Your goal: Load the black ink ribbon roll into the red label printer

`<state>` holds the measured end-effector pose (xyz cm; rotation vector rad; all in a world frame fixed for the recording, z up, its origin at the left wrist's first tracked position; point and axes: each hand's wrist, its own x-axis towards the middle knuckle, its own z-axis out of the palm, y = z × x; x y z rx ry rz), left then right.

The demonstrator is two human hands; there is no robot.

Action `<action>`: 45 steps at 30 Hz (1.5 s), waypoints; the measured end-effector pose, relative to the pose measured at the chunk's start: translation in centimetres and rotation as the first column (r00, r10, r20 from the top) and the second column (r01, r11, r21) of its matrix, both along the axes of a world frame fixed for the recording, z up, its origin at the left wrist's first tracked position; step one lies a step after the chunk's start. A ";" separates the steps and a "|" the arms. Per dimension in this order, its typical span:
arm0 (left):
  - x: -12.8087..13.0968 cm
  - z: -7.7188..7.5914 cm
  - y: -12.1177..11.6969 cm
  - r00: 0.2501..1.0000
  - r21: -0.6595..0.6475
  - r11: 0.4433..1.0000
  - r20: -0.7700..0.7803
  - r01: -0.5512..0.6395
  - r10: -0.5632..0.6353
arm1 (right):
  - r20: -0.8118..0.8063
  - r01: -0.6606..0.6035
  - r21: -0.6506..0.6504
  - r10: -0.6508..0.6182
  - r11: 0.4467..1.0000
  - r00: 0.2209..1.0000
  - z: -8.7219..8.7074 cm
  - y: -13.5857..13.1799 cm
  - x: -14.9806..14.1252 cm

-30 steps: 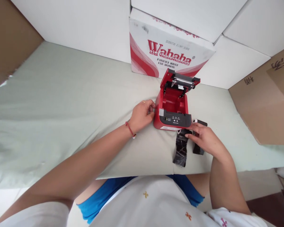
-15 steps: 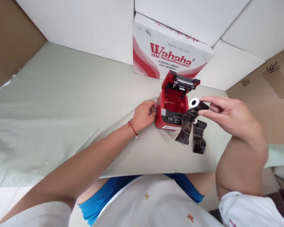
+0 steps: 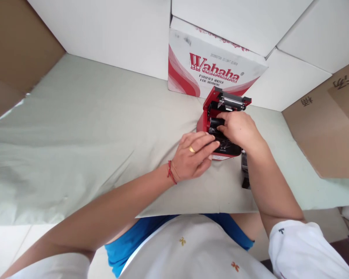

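Observation:
A red label printer stands on the cloth with its lid tilted up. Inside the open compartment, my right hand grips a black label roll between thumb and fingers. The roll's loose strip comes forward over the printer's black front panel. My left hand, wearing a gold ring, lies with stretched fingers over the front left edge, touching the strip or the panel. A second black roll rests on the cloth, partly covered by my right forearm.
Close behind the printer is a white and red Wahaha water carton. White boxes form a wall at the back. Brown cardboard boxes flank the left and right. Pale green cloth covers the tabletop.
My right hand has moved left, bringing the label roll from beside the printer into its compartment. My left hand has shifted from the printer's left side onto its front edge.

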<state>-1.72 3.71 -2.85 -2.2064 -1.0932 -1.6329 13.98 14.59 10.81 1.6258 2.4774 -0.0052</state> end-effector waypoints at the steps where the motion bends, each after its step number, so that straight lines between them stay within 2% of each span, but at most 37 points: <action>1: 0.1 0.0 -0.1 0.999 0.009 1.000 -0.033 0.028 -0.027 | 0.003 0.003 0.009 -0.003 1.000 1.000 -0.3 0.2 -0.1; 6: -0.1 0.0 0.0 0.994 0.026 0.998 -0.094 0.053 -0.050 | -0.051 0.002 0.015 -0.001 1.000 0.999 -1.6 0.7 0.1; 8: -0.3 0.0 0.0 0.992 0.027 0.999 -0.120 0.044 -0.040 | -0.178 -0.034 -0.018 0.030 0.999 0.984 -1.6 0.5 0.7; 10: -0.3 0.0 -0.1 0.986 0.028 1.000 -0.168 0.014 -0.009 | -0.389 -0.090 -0.004 0.081 0.996 0.918 -1.1 -0.1 1.7; 12: -0.1 -0.1 -0.2 0.973 0.031 0.999 -0.227 -0.034 0.041 | -0.592 -0.086 0.120 0.141 0.989 0.794 -0.3 -0.7 2.9; 14: 0.2 0.0 -0.5 0.959 0.046 0.995 -0.264 -0.090 0.099 | -0.704 0.011 0.317 0.227 0.949 0.673 0.5 -0.9 4.1; 16: 0.5 0.2 -0.7 0.953 0.067 0.988 -0.265 -0.137 0.150 | -0.709 0.095 0.462 0.303 0.882 0.637 0.7 -0.1 5.0; 19: 1.0 0.6 -1.2 0.950 0.079 0.982 -0.248 -0.173 0.187 | -0.610 0.054 0.561 0.368 0.826 0.702 -0.2 2.1 5.9; 21: 1.3 0.8 -1.4 0.946 0.065 0.980 -0.258 -0.187 0.197 | -0.556 -0.024 0.551 0.388 0.834 0.735 -1.3 3.3 6.1; 23: 1.4 0.9 -1.6 0.938 0.047 0.979 -0.279 -0.201 0.206 | -0.550 -0.073 0.514 0.393 0.855 0.737 -2.2 3.3 6.0; 25: 1.4 0.9 -1.7 0.933 0.045 0.977 -0.291 -0.208 0.212 | -0.571 -0.066 0.505 0.391 0.860 0.722 -2.8 2.0 5.8; 28: 1.2 0.9 -1.7 0.935 0.058 0.977 -0.284 -0.205 0.213 | -0.576 -0.029 0.558 0.412 0.830 0.706 -3.3 -1.3 5.8; 32: 1.2 0.6 -1.7 0.940 0.027 0.981 -0.280 -0.194 0.193 | -0.536 -0.113 0.601 0.505 0.791 0.677 -4.9 -4.8 6.4; 35: 1.2 0.5 -1.6 0.950 0.031 0.983 -0.254 -0.182 0.184 | -0.555 -0.151 0.569 0.513 0.808 0.655 -6.1 -5.7 6.8; 37: 1.2 0.4 -1.6 0.956 0.038 0.985 -0.235 -0.170 0.174 | -0.564 -0.150 0.537 0.486 0.830 0.668 -6.3 -6.0 6.8; 42: 1.1 -0.1 -1.2 0.979 -0.011 0.995 -0.179 -0.101 0.097 | -0.521 -0.155 0.456 0.403 0.877 0.752 -5.4 -6.4 6.6; 45: 0.9 -0.3 -1.0 0.992 -0.014 0.998 -0.112 -0.061 0.059 | -0.511 -0.146 0.444 0.384 0.884 0.769 -5.1 -6.5 6.3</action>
